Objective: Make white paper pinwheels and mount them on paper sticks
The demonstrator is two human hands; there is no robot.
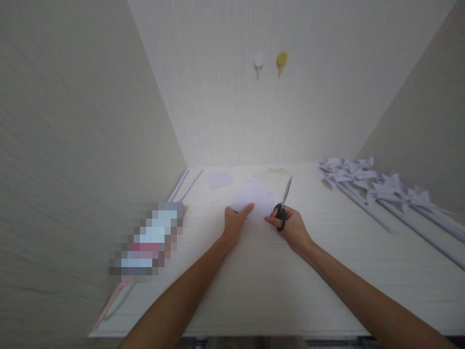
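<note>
Between my hands is a pale sheet of paper (252, 194), turned with a corner toward the back wall. My left hand (235, 220) pinches its left side, thumb on top. In my right hand (292, 227) is a pair of scissors (285, 196), fingers wrapped through the black handles and the blades pointing up and away from me. The blades look closed and lie to the right of the sheet. My right fingertips are near the sheet's right lower edge; whether they touch it I cannot tell. A smaller paper piece (220, 180) lies flat behind my left hand.
Several paper pinwheels (381, 186) on rolled paper sticks (417, 225) lie along the right side. At left, a blurred-out device (154, 237) rests near thin paper sticks (178, 185). Walls rise at the back and sides, with a white hook (258, 63) and yellow hook (282, 59).
</note>
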